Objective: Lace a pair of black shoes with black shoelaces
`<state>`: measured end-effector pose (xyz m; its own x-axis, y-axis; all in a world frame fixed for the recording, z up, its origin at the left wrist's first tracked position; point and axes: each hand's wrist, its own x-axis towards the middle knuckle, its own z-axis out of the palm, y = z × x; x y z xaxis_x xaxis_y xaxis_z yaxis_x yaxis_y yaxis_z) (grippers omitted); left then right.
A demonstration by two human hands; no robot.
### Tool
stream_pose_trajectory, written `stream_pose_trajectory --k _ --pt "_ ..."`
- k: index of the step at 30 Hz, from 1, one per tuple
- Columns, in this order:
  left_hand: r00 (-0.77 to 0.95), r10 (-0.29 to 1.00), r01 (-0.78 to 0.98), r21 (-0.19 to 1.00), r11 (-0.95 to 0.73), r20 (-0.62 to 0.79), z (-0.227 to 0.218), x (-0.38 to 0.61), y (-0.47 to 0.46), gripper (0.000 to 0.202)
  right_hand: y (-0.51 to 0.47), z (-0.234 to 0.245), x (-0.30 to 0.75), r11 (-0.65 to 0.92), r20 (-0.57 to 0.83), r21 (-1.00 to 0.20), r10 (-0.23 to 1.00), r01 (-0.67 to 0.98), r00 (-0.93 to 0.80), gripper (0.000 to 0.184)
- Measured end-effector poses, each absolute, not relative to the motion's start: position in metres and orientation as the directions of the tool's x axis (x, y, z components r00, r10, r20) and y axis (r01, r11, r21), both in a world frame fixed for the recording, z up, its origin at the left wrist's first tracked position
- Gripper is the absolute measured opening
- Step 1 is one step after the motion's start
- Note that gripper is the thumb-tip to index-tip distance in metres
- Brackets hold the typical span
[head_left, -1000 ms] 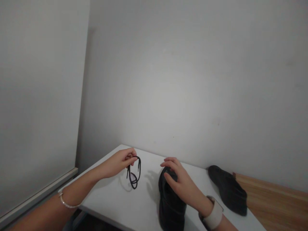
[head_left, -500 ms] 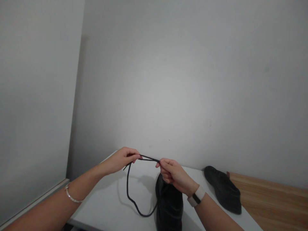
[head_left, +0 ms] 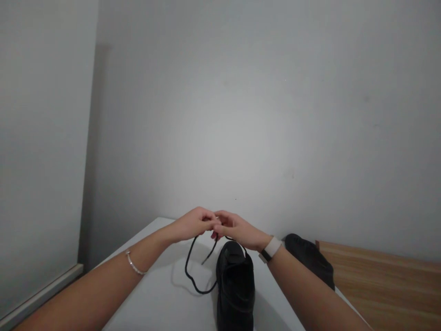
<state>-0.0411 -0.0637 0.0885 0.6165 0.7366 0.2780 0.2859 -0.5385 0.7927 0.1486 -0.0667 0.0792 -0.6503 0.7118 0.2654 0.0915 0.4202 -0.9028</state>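
Observation:
My left hand [head_left: 193,224] and my right hand [head_left: 233,228] meet fingertip to fingertip above the white table [head_left: 161,294]. Both pinch a thin black shoelace [head_left: 193,269], which hangs down in a loop and rests on the table. Just below the hands stands a black shoe [head_left: 236,285], its toe pointing away from me. A bracelet sits on my left wrist, and a pale watch band on my right wrist.
A second black shoe [head_left: 310,258] lies behind my right forearm at the table's far right. A wooden surface [head_left: 382,285] adjoins the table on the right. Grey walls close in behind and on the left.
My hands have come together, so the stretch of lace between them is gone. The lace's loop now hangs lower beside the shoe. The view has shifted left.

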Motion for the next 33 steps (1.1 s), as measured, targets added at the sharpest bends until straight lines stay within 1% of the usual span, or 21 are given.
stream_pose_trajectory --k 2,5,7,10,12,14,16,18,21,24,26,28,31,33 --pt "0.599 0.746 0.171 0.864 -0.473 0.29 0.089 -0.032 -0.057 0.033 -0.06 0.081 0.142 0.438 0.3 -0.895 0.722 0.077 -0.624 0.034" --pt "0.563 0.794 0.016 0.958 -0.287 0.229 0.085 -0.035 -0.042 0.03 -0.046 0.079 0.148 0.436 0.334 -0.893 0.81 0.114 -0.481 0.031" --pt "0.592 0.787 -0.049 0.983 -0.179 0.173 0.081 -0.045 -0.03 0.03 -0.036 0.077 0.162 0.386 0.351 -0.922 0.866 0.029 -0.355 0.028" --pt "0.564 0.814 -0.128 0.988 -0.082 0.14 0.073 -0.063 -0.011 0.025 -0.022 0.074 0.194 0.36 0.39 -0.914 0.906 -0.187 -0.164 0.024" --pt "0.49 0.855 -0.231 0.971 -0.063 0.172 0.067 -0.075 0.002 0.021 -0.015 0.072 0.221 0.389 0.416 -0.879 0.908 -0.277 -0.047 0.021" --pt "0.419 0.879 -0.345 0.935 -0.078 0.228 0.059 -0.088 0.015 0.02 -0.01 0.069 0.253 0.419 0.422 -0.839 0.904 -0.346 0.072 0.019" --pt "0.363 0.89 -0.431 0.897 -0.101 0.275 0.051 -0.101 0.028 0.021 -0.009 0.064 0.284 0.443 0.411 -0.808 0.896 -0.388 0.167 0.02" --pt "0.301 0.91 -0.503 0.858 -0.103 0.286 0.043 -0.112 0.039 0.022 -0.01 0.057 0.312 0.462 0.397 -0.787 0.886 -0.409 0.238 0.022" --pt "0.211 0.939 -0.623 0.778 -0.084 0.27 0.033 -0.117 0.049 0.023 -0.013 0.046 0.339 0.496 0.394 -0.761 0.865 -0.418 0.309 0.024" --pt "0.18 0.959 -0.714 0.7 -0.027 0.221 0.027 -0.109 0.056 0.025 -0.012 0.034 0.349 0.524 0.399 -0.746 0.846 -0.41 0.354 0.028" --pt "0.173 0.967 -0.755 0.655 0.008 0.188 0.024 -0.101 0.06 0.021 -0.007 0.025 0.351 0.542 0.408 -0.736 0.833 -0.405 0.374 0.03" --pt "0.145 0.973 -0.787 0.617 0.004 0.179 0.021 -0.098 0.065 0.018 -0.003 0.017 0.357 0.564 0.418 -0.721 0.817 -0.403 0.396 0.031" --pt "0.065 0.984 -0.808 0.588 -0.044 0.164 0.014 -0.11 0.074 0.024 -0.003 0.007 0.377 0.595 0.417 -0.697 0.79 -0.399 0.449 0.028" --pt "-0.003 0.995 -0.796 0.602 -0.063 0.1 0.007 -0.128 0.079 0.027 -0.011 0.002 0.395 0.606 0.404 -0.695 0.774 -0.386 0.487 0.026"
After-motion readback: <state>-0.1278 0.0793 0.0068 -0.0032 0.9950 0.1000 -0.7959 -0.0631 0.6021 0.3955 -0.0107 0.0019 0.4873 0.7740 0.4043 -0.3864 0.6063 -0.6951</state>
